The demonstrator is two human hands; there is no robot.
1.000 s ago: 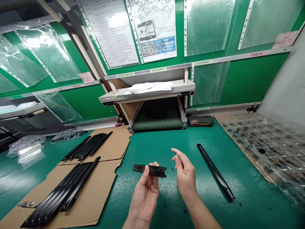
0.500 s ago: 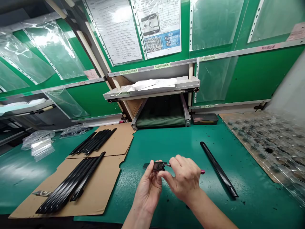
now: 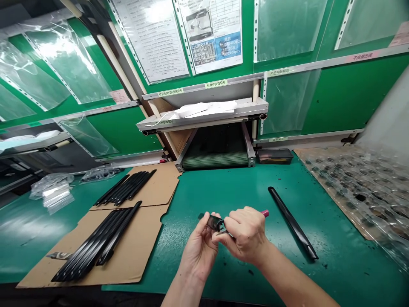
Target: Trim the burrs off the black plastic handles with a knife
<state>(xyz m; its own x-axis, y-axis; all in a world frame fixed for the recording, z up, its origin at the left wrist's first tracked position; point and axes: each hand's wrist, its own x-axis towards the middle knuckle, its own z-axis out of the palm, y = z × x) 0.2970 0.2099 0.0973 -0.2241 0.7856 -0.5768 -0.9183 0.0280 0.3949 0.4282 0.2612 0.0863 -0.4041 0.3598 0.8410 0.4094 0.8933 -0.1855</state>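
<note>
My left hand (image 3: 198, 253) pinches a small glossy black plastic part (image 3: 214, 222) between thumb and fingers, above the green table. Closed around a pink-handled knife (image 3: 265, 213), my right hand (image 3: 245, 233) is close beside it. The knife's thin metal blade shows at the part's open right end, by my right thumb; whether it touches the edge I cannot tell. Most of the handle is hidden in my right fist. To the right of my hands lies a long black plastic strip (image 3: 292, 222) on the table.
Long black strips (image 3: 96, 243) lie in two groups on cardboard (image 3: 131, 264) at left. A conveyor belt (image 3: 215, 160) ends at the table's back, under a shelf (image 3: 204, 115). Clear moulded trays (image 3: 361, 187) cover the right side. A small dark box (image 3: 275, 156) stands behind.
My right hand has turned, so the knife's handle end now points higher and the blade sits lower at the part's end. The black part has tilted slightly in my left hand.
</note>
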